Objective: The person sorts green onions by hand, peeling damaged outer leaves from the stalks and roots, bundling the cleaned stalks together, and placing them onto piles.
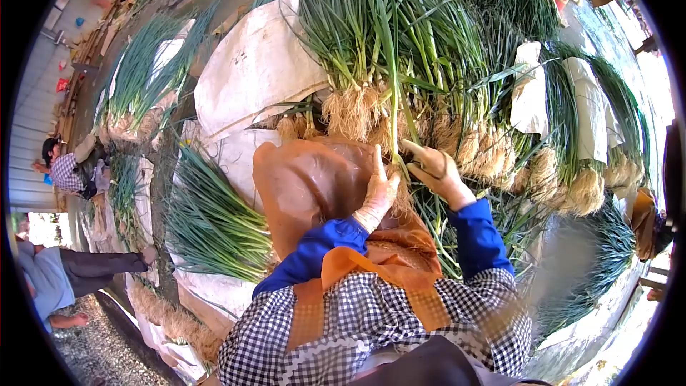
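A long green onion (394, 111) stands upright in front of me, its leaves reaching up over the pile and its pale roots hanging below my hands. My left hand (379, 193) is closed around its lower end, thumb up along the stalk. From the other side, my right hand (439, 173) pinches a stalk near the base between thumb and fingers. Under my hands, a brown apron (307, 186) covers my lap. Just beyond lies a big heap of green onions (429, 36) with bushy roots (351, 113) facing me.
To the left, a green onion bundle (214, 218) lies by white sacking (257, 64). Further bundles (586, 186) with pale wraps stand at the right. Another person (68, 171) crouches at far left, and a second person's leg (107, 262) extends nearby.
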Demonstrator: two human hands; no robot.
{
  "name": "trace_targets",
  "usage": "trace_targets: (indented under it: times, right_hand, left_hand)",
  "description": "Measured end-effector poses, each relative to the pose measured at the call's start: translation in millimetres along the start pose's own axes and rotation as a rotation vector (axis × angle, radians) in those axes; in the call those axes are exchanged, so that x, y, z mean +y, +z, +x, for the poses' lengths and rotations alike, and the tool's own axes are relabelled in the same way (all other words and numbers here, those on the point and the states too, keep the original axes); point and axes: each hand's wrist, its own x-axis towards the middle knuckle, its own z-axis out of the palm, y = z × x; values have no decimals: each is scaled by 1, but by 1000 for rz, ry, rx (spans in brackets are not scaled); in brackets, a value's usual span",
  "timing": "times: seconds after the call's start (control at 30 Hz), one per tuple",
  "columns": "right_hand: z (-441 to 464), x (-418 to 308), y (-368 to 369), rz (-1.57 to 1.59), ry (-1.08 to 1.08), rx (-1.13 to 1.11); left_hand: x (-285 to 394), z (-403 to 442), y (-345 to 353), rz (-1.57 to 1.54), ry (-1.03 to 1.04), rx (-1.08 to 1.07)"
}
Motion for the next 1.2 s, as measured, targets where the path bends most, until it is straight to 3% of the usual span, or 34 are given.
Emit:
trace_targets:
  times: [0.03,0.07,0.1,0.13,0.2,0.23,0.3,0.33,0.37,0.4,0.47,0.5,0.53,0.57,0.6,0.63,0.67,0.73,0.77,0.83,0.9,0.93,0.97,1.03,1.07,1.1,1.17,1.2]
  right_hand:
    - [15,3,8,54,-18,-86]
    - [26,21,23,24,-393,11]
    - [30,19,29,358,-304,-68]
    - [29,18,33,491,-210,-80]
    - [15,-6,27,668,15,-168]
    - [2,-12,24,1005,127,-291]
    - [-24,-5,9,959,124,-629]
    - [-33,5,1,872,248,-767]
    - [-40,18,-7,777,372,-901]
    - [-42,35,-10,121,487,-730]
    - [-5,54,-2,-637,474,-510]
    - [4,45,-10,-140,256,0]
    - [25,48,3,106,167,285]
    - [50,48,17,47,34,451]
    - [73,68,44,261,132,420]
    - [76,50,44,586,336,223]
    - [80,92,86,522,242,125]
    - [74,97,102,-53,34,-287]
    - [57,56,77,-565,-79,-597]
    - [21,75,64,-664,-30,-1088]
    - [25,18,-7,-478,120,-1330]
    - [44,-6,-35,-445,170,-1170]
    - [71,16,-33,-484,325,-1083]
    - [95,70,-35,-354,240,-368]
    - [104,67,-45,-140,371,-5]
    - [134,77,-47,-662,481,-144]
    - [145,94,-41,-725,501,218]
    - [147,105,-35,-763,456,295]
  left_hand:
    - [-22,2,3,85,46,-3]
    - [-6,-2,-2,75,48,-18]
    - [11,-5,-8,61,48,-29]
    - [-5,1,-7,60,54,-19]
    - [-28,10,-7,-557,-187,-90]
    - [-19,9,-10,-841,-324,-70]
    - [-1,21,-28,-977,-500,-142]
    - [23,23,-35,-1025,-609,-85]
    - [4,33,-40,-1110,-553,-322]
    - [3,38,-43,-1123,-629,-346]
    - [0,45,-48,-1253,-705,-523]
    - [-2,50,-48,-1252,-700,-529]
    - [-5,54,-49,-1298,-673,-590]
    - [-6,55,-50,-1343,-647,-651]
    - [-6,52,-53,-1231,-547,-653]
    - [3,52,-56,-1228,-541,-661]
    - [23,50,-63,-1111,-426,-586]
    - [66,46,-85,-838,-210,-468]
    - [86,47,-98,-1115,-315,-569]
    - [82,58,-112,-1169,-225,-591]
    - [78,72,-113,-1091,-210,-481]
    - [80,76,-110,-1029,-217,-407]
    - [76,80,-106,-1033,-211,-413]
    - [54,87,-92,-977,-207,-484]
    - [41,89,-80,-1001,-286,-445]
    - [37,88,-73,-996,-286,-445]
    - [31,76,-65,-1032,-351,-314]
    - [23,74,-65,-1102,-335,-383]
